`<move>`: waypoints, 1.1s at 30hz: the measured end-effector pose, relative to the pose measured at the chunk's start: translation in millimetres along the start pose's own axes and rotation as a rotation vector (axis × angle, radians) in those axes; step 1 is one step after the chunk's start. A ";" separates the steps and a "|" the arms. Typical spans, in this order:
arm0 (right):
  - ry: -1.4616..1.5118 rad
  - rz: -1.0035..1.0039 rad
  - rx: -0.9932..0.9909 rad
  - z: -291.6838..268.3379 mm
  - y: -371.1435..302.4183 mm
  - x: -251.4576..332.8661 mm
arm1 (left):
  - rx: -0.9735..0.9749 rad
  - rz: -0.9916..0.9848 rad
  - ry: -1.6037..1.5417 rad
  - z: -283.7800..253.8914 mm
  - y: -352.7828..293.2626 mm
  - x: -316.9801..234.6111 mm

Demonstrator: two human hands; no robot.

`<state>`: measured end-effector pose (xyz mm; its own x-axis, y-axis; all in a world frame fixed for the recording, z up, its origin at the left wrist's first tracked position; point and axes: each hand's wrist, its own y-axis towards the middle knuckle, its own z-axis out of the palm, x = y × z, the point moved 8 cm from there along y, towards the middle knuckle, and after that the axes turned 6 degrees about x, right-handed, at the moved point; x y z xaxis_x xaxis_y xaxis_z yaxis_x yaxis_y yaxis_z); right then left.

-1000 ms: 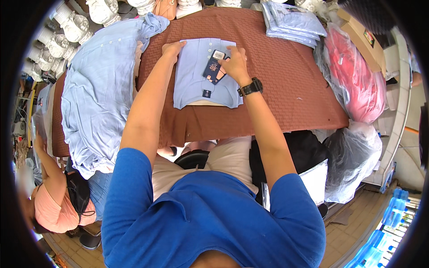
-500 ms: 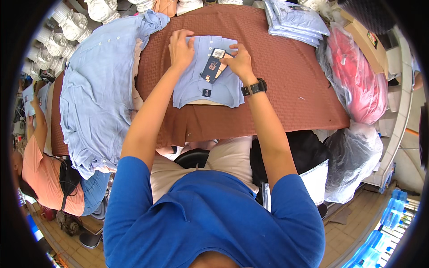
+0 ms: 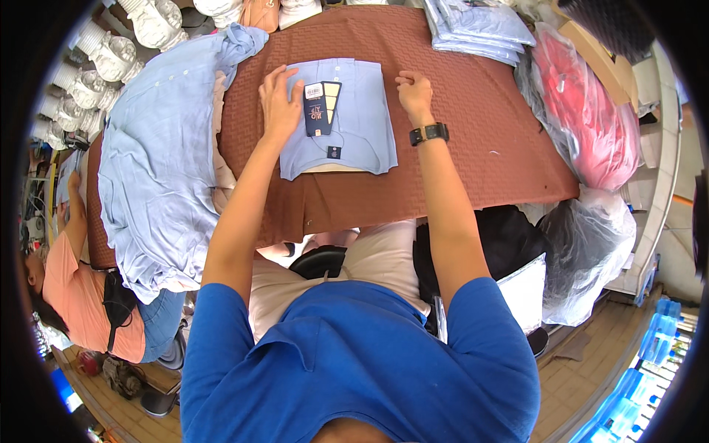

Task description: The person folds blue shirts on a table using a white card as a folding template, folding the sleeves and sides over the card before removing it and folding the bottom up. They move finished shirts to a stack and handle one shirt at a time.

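Observation:
A folded light-blue shirt (image 3: 362, 111) lies flat, its collar toward me and small white buttons along its middle. On its left half rests a dark hang tag (image 3: 317, 114) with pale panels, a white sticker and a thin cord. Over the shirt's left edge, my left hand (image 3: 282, 103) has its fingers spread, the thumb close beside the tag. My right hand (image 3: 415, 96), a dark watch on its wrist, hovers beyond the shirt's right edge, fingers loosely curled and apart from the shirt. Nothing shows in it.
A brown textured cloth (image 3: 473, 162) covers the table. Unfolded blue shirts (image 3: 159, 162) are heaped at left; bagged folded shirts (image 3: 480, 29) sit at the far right. Red goods in clear plastic (image 3: 587, 111) lie at the right edge. A co-worker in orange (image 3: 92, 295) is at far left.
The tag has shifted left and now lies straighter on the shirt. My right hand has let go of it and moved right, off the shirt. My left hand has moved slightly left and down.

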<state>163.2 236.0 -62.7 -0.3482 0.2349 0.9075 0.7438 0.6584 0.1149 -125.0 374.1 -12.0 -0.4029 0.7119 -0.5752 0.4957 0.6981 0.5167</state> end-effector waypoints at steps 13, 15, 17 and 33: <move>-0.021 0.200 0.334 40.9 25.0 10.0 | 0.170 -0.572 -0.283 28.8 12.1 87.3; -0.065 0.127 0.256 38.5 24.9 11.7 | 0.122 -0.560 -0.306 25.4 4.9 89.4; -0.053 0.053 0.210 34.2 14.6 14.7 | 0.109 -0.573 -0.318 17.6 -4.5 93.0; -0.155 0.095 0.353 -13.3 -110.8 6.6 | 0.509 -0.533 -0.218 -21.7 -113.2 48.5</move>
<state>86.0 155.0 -64.1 -0.3889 0.3940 0.8328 0.5447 0.8274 -0.1371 -217.4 331.3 -84.6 -0.5523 0.2213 -0.8037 0.5913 0.7836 -0.1905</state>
